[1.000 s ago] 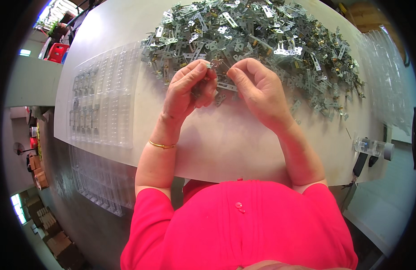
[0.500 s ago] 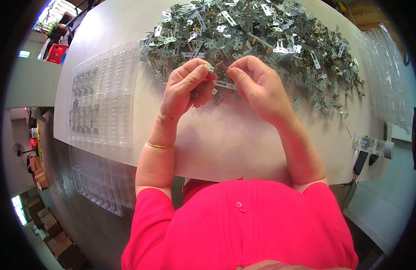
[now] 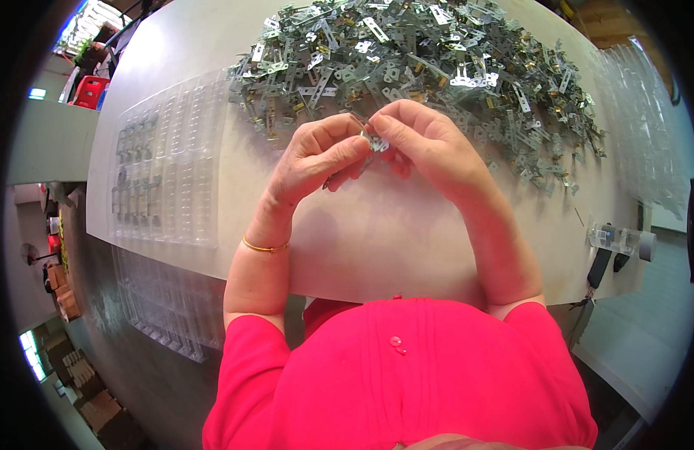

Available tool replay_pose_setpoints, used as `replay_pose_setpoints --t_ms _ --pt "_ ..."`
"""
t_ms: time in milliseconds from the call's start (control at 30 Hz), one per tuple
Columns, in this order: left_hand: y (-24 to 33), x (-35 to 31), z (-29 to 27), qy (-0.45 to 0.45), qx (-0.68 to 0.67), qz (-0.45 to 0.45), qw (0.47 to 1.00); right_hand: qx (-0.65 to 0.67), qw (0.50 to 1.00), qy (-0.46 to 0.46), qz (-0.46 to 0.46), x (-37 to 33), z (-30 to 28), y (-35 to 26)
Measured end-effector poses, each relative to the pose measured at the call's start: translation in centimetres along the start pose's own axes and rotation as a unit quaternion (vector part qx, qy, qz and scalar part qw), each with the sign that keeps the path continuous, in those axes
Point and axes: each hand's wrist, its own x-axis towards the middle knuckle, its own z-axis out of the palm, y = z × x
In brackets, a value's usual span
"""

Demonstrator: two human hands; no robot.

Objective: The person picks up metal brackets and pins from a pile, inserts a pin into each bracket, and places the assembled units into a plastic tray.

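Note:
In front of the heap, my two hands meet over the table with their fingertips almost touching. My left hand (image 3: pixel 320 159) is closed, thumb and forefinger pinching a small silver metal bracket (image 3: pixel 378 143); another bit of metal shows under its curled fingers. My right hand (image 3: pixel 431 142) is also closed, its thumb and forefinger pinching a thin metal piece (image 3: pixel 360 122) at the bracket's upper edge. The fingers hide most of both parts. Just beyond lies a large heap of loose metal brackets (image 3: pixel 407 64), silver with some brass-coloured bits.
A clear plastic tray (image 3: pixel 185 187) at the left holds several rows of metal parts. More clear trays (image 3: pixel 167 307) sit lower, beside the table (image 3: pixel 347 255). Stacked clear plastic (image 3: pixel 635 120) and a clear bottle (image 3: pixel 624 241) with a grey cap stand at the right.
My hands have come together: the left moved right and the right moved slightly left, bringing the thin metal piece up to the bracket. The view has shifted slightly.

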Motion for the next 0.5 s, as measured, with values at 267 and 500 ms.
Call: replay_pose_setpoints --t_ms 267,500 --pt "0.1 -0.4 0.2 -0.009 -0.008 -0.025 1.000 -0.077 0.987 0.037 -0.138 0.4 0.3 1.5" --pt "1.1 -0.5 1.1 -0.012 0.039 -0.054 0.998 0.003 0.970 0.056 -0.238 0.4 1.5 1.6"
